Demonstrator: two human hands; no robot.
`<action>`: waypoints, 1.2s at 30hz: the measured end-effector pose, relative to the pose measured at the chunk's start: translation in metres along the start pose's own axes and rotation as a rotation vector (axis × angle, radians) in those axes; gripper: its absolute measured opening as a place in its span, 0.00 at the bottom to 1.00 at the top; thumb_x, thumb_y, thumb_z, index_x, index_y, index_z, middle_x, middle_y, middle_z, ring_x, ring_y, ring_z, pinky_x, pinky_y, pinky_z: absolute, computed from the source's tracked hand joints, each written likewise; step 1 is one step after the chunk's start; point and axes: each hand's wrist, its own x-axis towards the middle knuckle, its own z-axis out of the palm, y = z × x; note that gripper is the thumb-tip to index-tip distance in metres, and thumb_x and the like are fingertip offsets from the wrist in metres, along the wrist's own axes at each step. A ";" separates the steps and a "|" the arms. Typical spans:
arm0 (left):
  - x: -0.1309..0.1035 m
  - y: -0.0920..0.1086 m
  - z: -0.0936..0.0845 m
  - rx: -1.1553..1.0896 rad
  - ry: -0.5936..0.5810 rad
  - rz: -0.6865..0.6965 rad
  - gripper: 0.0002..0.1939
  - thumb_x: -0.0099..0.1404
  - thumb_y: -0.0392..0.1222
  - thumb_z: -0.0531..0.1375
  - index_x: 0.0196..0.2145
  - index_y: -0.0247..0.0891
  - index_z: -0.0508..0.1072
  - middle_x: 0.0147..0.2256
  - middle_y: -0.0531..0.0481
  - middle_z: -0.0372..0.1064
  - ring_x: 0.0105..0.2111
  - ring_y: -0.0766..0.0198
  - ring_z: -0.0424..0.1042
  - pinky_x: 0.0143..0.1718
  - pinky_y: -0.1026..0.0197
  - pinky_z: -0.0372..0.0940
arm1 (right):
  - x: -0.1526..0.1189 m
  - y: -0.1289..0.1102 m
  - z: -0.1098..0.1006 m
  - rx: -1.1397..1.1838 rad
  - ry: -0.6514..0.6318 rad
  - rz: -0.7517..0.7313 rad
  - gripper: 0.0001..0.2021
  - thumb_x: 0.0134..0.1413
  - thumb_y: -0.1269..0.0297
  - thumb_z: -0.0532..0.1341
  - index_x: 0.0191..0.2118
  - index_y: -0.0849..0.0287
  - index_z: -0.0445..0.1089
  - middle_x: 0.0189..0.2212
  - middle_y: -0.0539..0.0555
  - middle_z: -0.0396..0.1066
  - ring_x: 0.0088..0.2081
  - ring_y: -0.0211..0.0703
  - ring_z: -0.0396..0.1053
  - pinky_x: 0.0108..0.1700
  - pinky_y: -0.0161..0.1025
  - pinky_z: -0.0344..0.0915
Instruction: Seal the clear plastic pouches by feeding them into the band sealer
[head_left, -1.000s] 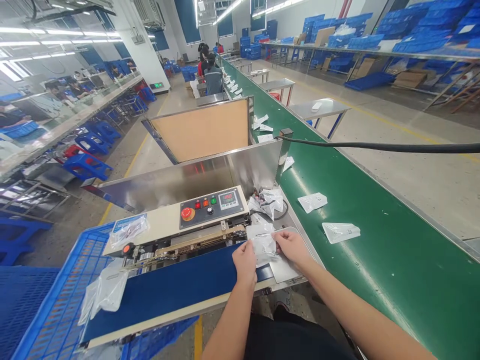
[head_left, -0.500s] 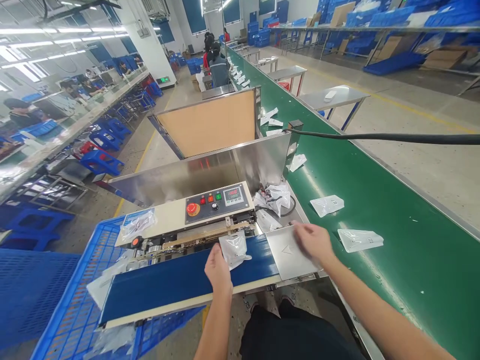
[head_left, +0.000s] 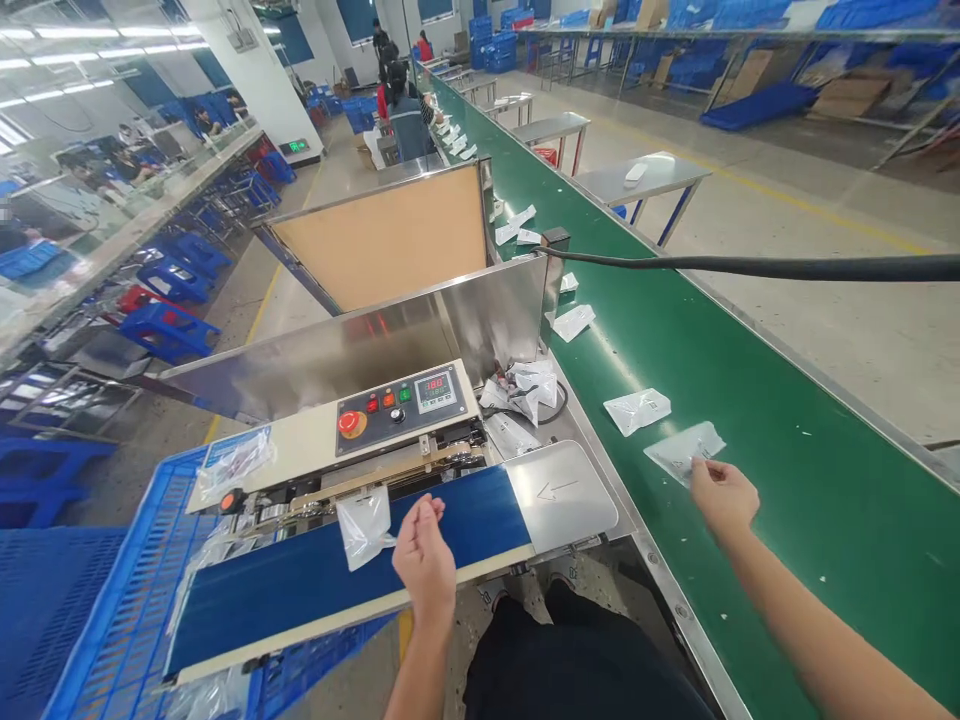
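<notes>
My left hand (head_left: 424, 560) hovers over the blue belt (head_left: 480, 515) of a band sealing machine, its fingers curled together with nothing in them. Just left of it, apart from the fingers, a white plastic bag (head_left: 365, 527) hangs with its top edge in the sealing track. Over the green conveyor belt (head_left: 750, 570), my right hand (head_left: 724, 497) pinches the near edge of a flat, clear-and-white plastic bag (head_left: 684, 450). Another bag (head_left: 636, 410) lies just beyond it.
The machine's control panel (head_left: 397, 405) has a red stop button and lit digits. Crumpled bags (head_left: 532, 388) lie in the corner behind the metal feed plate (head_left: 562, 495). A blue crate (head_left: 127, 590) stands at the left end. A black cable (head_left: 712, 264) crosses above the conveyor. Co-workers sit further along.
The bag in the sealer has travelled left, and my left hand has let go of it. My right hand has moved from the metal plate to a bag on the green belt.
</notes>
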 end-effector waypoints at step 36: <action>0.040 -0.024 0.046 -0.176 -0.194 -0.419 0.26 0.51 0.61 0.74 0.33 0.32 0.84 0.30 0.43 0.80 0.32 0.51 0.79 0.35 0.53 0.72 | -0.182 -0.240 0.079 0.444 -1.028 0.108 0.14 0.56 0.57 0.66 0.23 0.57 0.74 0.21 0.54 0.77 0.23 0.40 0.70 0.27 0.34 0.64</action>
